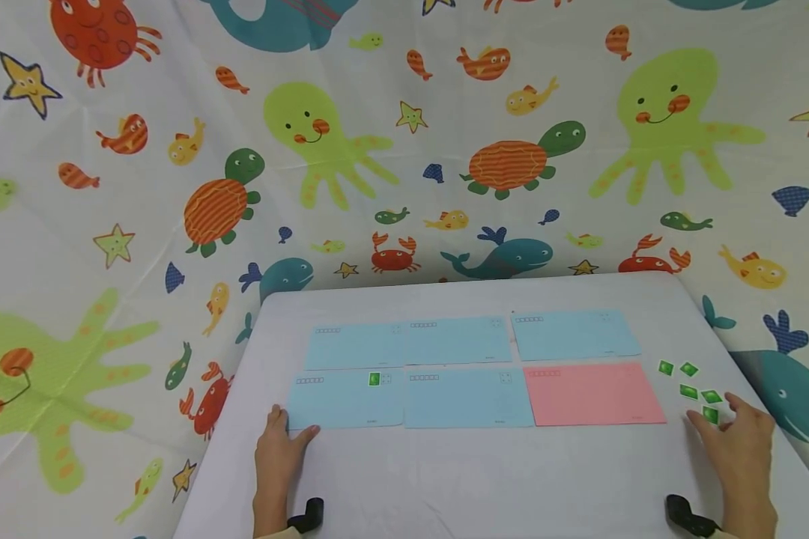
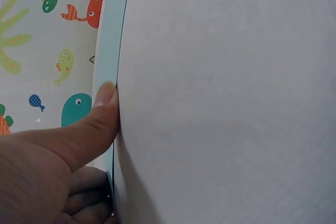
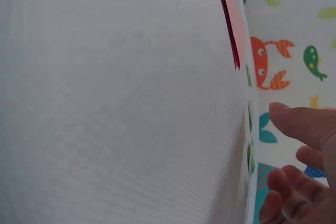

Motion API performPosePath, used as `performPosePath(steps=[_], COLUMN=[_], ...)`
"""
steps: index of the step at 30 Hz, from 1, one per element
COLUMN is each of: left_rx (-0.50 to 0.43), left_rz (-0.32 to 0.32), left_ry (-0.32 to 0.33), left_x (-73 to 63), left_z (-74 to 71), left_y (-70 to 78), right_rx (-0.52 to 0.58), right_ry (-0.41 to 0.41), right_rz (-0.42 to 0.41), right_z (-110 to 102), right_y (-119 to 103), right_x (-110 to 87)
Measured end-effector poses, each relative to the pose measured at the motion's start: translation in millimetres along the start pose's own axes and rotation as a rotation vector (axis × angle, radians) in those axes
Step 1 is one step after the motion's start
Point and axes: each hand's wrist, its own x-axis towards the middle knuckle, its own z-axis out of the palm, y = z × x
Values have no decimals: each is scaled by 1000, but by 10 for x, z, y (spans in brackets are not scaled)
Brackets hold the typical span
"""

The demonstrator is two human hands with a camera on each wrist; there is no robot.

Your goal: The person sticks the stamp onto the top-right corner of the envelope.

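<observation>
My left hand (image 1: 279, 449) rests at the lower left corner of a blue envelope (image 1: 337, 408), its thumb (image 2: 97, 116) on the front edge and its other fingers by the left side. On that envelope a green stamp (image 1: 374, 379) lies just left of the printed box near the top right. At the table's right side, my right hand (image 1: 741, 442) hovers over several loose green stamps (image 1: 688, 391). Its thumb and index finger are spread around the nearest stamp (image 1: 711, 415). In the right wrist view nothing shows between the thumb (image 3: 302, 121) and the fingers.
A pink envelope (image 1: 593, 397) lies at the right end of the front row, beside another blue envelope (image 1: 468, 404). Three more blue envelopes form the back row, one of them at the right (image 1: 576, 340). The white table (image 1: 472, 479) backs onto a sea-animal cloth (image 1: 391, 165).
</observation>
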Motion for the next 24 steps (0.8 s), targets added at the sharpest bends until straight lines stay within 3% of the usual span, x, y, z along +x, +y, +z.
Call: performPosePath(steps=[16,24], left_rx=[-11,-12], left_rz=[-10,-8], left_ry=[-25,-22], left_x=[12,2], left_z=[-14,-11], left_y=[-5,-12], right_rx=[-59,-95], right_ry=[-53,-65], right_rz=[68,51], right_z=[15,6], right_y=[53,26], right_x=[133,128])
